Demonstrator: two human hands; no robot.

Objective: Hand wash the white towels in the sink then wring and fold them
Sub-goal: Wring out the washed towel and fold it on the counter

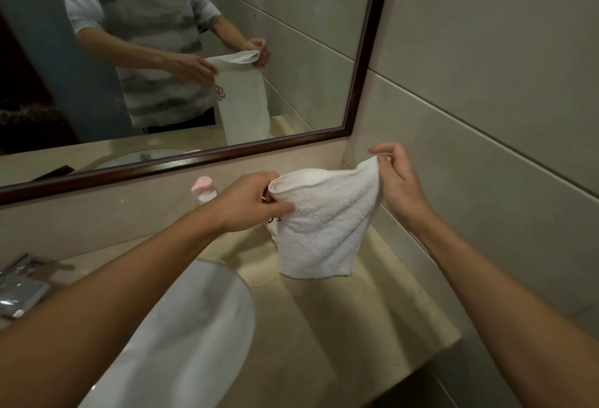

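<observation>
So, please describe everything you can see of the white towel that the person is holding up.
The white terry-cloth towel looks nubbly and soft, with a smooth hemmed band along its upper edge. It hangs in the air above the beige stone counter, to the right of the white oval sink, and appears doubled over. The left hand grips its upper left edge; the right hand pinches its upper right corner. A dark embroidered mark shows partly behind the left hand. Whether it is wet cannot be told.

Both arms out fwd, L hand [249,201] & R hand [393,174] raised, fingers curled, pinching.
</observation>
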